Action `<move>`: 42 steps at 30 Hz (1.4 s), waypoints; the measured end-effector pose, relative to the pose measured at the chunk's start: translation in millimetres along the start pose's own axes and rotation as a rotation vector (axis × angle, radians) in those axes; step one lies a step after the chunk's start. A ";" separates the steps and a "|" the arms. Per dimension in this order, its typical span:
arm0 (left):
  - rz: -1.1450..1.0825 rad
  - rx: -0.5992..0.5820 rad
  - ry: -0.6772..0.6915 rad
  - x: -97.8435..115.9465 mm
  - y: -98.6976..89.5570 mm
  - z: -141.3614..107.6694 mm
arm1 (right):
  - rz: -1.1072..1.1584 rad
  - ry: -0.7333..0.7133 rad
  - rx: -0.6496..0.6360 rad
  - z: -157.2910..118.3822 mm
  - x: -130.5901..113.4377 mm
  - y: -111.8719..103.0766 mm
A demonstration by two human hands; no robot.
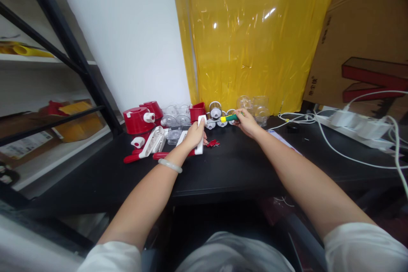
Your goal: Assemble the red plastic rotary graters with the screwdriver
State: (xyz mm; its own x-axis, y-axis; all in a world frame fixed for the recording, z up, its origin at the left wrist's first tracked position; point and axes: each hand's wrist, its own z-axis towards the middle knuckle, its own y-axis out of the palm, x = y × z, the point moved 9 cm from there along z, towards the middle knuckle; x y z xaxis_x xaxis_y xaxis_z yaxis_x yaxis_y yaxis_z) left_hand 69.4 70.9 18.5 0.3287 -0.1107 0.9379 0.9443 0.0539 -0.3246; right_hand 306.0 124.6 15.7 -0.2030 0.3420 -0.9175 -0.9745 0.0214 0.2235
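Note:
Near the middle of the black table, my left hand (195, 135) is wrapped round a white plastic part (200, 148) that stands upright. My right hand (246, 122) grips a screwdriver (231, 117) with a green and yellow handle. The screwdriver points left, its shaft reaching toward the top of the white part; whether the tip touches cannot be made out. A small pile of red pieces and screws (213, 143) lies just right of my left hand. Behind the hands are metal-and-white drums (216, 111). White parts with red handles (149, 144) lie to the left.
Red housings (137, 120) stand at the back left, beside clear plastic cups (176, 115). More clear parts (260, 108) are behind my right hand. A power strip (360, 129) with white cables lies at the right. A black shelf frame (60, 21) rises at the left.

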 end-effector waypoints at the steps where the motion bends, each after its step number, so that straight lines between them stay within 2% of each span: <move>1: 0.000 0.000 0.000 -0.4 -0.1 0.1 | 0.002 -0.004 0.002 -0.3 -0.8 0.2; 9: 0.031 0.005 0.017 -2.2 -1.6 2.2 | -0.066 -0.092 -0.007 -0.3 -13.5 0.7; 25: 0.008 -0.024 -0.043 -11.1 3.5 5.6 | -0.093 -0.096 -0.011 -1.9 -18.1 2.2; 34: 0.086 -0.014 -0.057 -14.1 0.8 6.6 | -0.442 -0.217 -0.077 -10.4 -22.1 4.0; 37: 0.098 -0.019 -0.047 -11.4 1.9 5.4 | -0.372 -0.200 -0.049 -7.8 -18.8 2.8; 42: 0.077 -0.018 -0.047 -8.4 2.6 3.9 | -0.165 -0.058 -0.020 0.4 -1.6 3.3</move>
State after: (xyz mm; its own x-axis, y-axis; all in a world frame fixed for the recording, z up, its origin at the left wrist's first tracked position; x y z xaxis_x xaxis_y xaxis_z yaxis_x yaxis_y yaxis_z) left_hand 69.0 75.8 10.3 0.3998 -0.0600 0.9146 0.9165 0.0422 -0.3978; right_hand 303.2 124.5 18.1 -0.0343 0.3886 -0.9207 -0.9959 0.0635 0.0639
